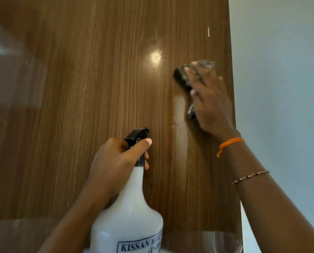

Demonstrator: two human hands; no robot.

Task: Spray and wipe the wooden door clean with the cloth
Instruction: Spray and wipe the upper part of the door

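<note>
Wooden door fills most of the view, its vertical grain running top to bottom and its right edge meeting a pale wall. The door's top and left reaches are cut off by the frame, and its left part is blurred by reflections. A bright round glare sits on the door left of the cloth. The cloth, dark and motion-blurred, lies flat against the door near its right edge; most of it is hidden under the right hand, so its full outline cannot be made out. The right hand's grip is spread, fingers pressing the cloth to the door rather than closing round it. A pale wet streak runs down the door just left of that hand. An orange thread and a beaded bracelet circle the right wrist. Lower on the door, the left hand has its grip clenched round the neck of a white spray bottle, thumb up beside the black trigger head. The bottle's base and printed label are cut off at the bottom edge. Between cloth and door edge little door surface remains; leftward the door lies open.
</note>
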